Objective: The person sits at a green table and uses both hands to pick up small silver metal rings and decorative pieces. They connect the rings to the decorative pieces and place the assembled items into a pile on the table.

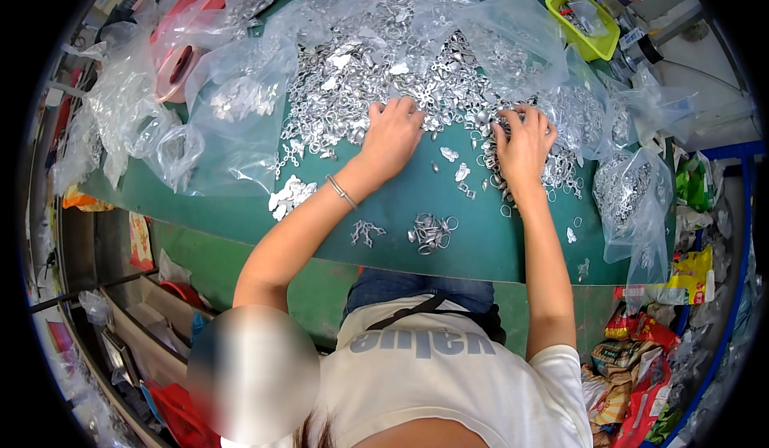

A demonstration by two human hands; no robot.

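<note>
A wide heap of small silver metal pieces (344, 87), like jewelry parts, covers the far middle of the green table (384, 187). At the heap's near edge is my left hand (393, 134), fingers bent and slightly apart, tips among the pieces. My right hand (525, 147) lies farther right over silver rings (493, 159), its thumb and fingers spread. Neither hand visibly grips a piece, though the fingertips are partly hidden. Nearer me are a small pile of rings (432, 233), a few branching chain-like pieces (368, 232) and flat pale pieces (291, 196) beside my left forearm.
Transparent plastic bags (513, 35) surround the heap; one filled bag (629, 195) hangs at the right edge. A yellow-green basket (602, 46) stands far right, pink containers (172, 75) far left. Shelves and drawers (148, 320) are at left, colourful packages (641, 360) at right.
</note>
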